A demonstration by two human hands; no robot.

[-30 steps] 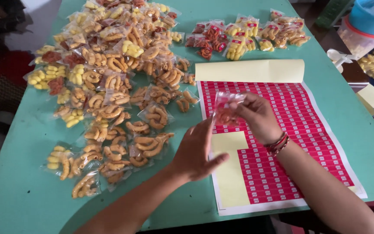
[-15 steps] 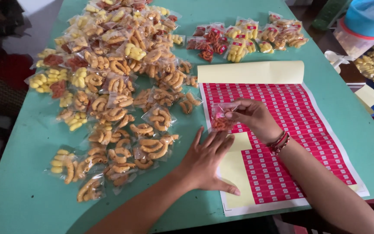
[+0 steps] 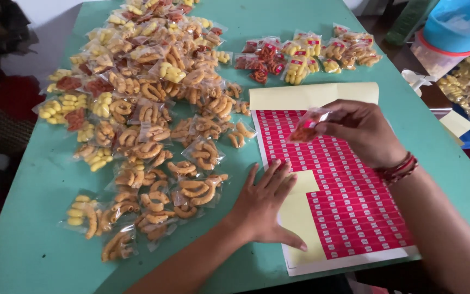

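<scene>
The left hand (image 3: 265, 204) lies flat and open on the sticker sheet (image 3: 344, 185), pinning its near left corner. Above the sheet, the right hand (image 3: 363, 130) pinches a small clear packet (image 3: 308, 125) of red snacks. The labelling step seems in hand; next it likely calls for peeling one sticker cleanly. Beyond lie the unlabelled pile (image 3: 148, 120) and the labelled packets (image 3: 305, 54). Half a second ago the packet was held lower, nearer the left hand.

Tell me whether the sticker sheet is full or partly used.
Partly used: the sticker sheet shows bare yellow backing under the left hand, red stickers elsewhere.
</scene>
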